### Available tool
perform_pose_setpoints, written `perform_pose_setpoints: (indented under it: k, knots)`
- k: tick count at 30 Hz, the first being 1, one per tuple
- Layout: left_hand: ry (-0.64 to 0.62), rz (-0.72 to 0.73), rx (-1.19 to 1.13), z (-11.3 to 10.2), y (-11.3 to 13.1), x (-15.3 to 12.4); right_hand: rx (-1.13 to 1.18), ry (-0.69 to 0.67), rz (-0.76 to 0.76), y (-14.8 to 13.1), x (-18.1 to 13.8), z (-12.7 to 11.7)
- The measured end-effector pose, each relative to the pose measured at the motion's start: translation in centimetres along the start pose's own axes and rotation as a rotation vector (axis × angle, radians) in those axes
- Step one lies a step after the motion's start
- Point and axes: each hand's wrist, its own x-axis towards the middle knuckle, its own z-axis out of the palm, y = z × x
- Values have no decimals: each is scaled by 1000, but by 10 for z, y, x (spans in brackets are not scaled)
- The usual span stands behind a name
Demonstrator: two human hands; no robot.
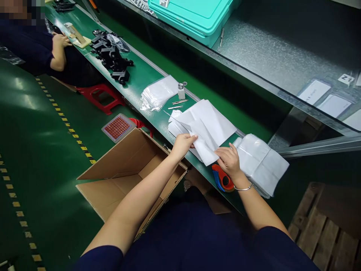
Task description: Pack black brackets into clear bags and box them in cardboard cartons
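Note:
My left hand pinches the left edge of a thin white bag, thumb on top. At the bag's lower right corner, the fingers of my right hand are closed on it, with one finger raised. Beneath and behind lies a pile of similar white bags on the green workbench. A tied stack of white bags stands to the right of my right hand. Just below that hand rests an orange and blue tape dispenser.
Clear bags, tweezers and a small bottle are farther along the bench. Black parts lie near a seated co-worker. An open cardboard box stands at my left; a teal bin sits on the shelf.

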Motion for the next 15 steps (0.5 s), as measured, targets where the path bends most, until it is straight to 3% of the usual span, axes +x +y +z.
perform_pose_setpoints:
  k: [2,4,8,10,12,15]
  knots:
    - [-27,16,11,-11,9,-9,180,-114,31,-3,1,-5]
    - [-77,35,21,-37,20,-24,415,-169,142,0,4,-6]
    - [-72,-41,-39,-130,28,-82,635,-209,604,15,24,16]
    - [40,-145,-90,-181,17,-121,717,-360,810,12,35,41]
    - [153,-240,-151,-223,-4,-160,856,-540,914,-5,43,67]
    - [243,-347,-225,-260,-45,-209,995,-687,851,-44,53,100]
